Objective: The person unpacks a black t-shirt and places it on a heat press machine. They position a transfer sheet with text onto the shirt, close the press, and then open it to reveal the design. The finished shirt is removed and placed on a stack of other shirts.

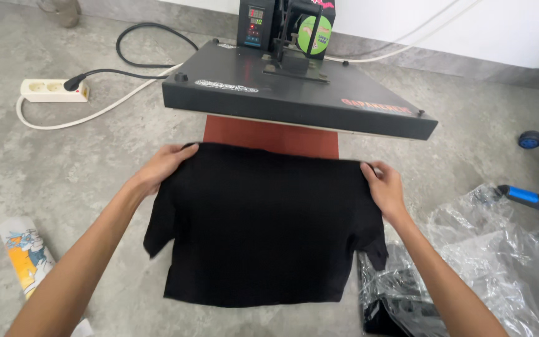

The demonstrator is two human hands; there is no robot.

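Grey stone-pattern floor (51, 168) fills the frame, meeting a white wall along the top edge. At upper centre stands a heat press (294, 93), its dark upper plate raised over a red lower pad (269, 136) that shows just beneath it. A white power strip (51, 90) with a black cable plugged in lies at upper left. Crumpled clear plastic wrapping (500, 262) lies at lower right, with dark folded cloth partly under it; a printed roll (26, 256) lies at lower left.

The black T-shirt (257, 224) hangs at centre frame, its top edge level with the front of the red pad. The left hand (163, 165) has its fingers closed over the shirt's upper left corner; the right hand (385, 187) pinches the upper right corner likewise. Both grips look firm, with the cloth stretched flat between them.

Judgement: the step in hand appears to be laying the shirt onto the pad. The next move would call for carrying the cloth forward under the raised plate, squarely and without wrinkles, while keeping the hands off the plate's underside, which may be hot.
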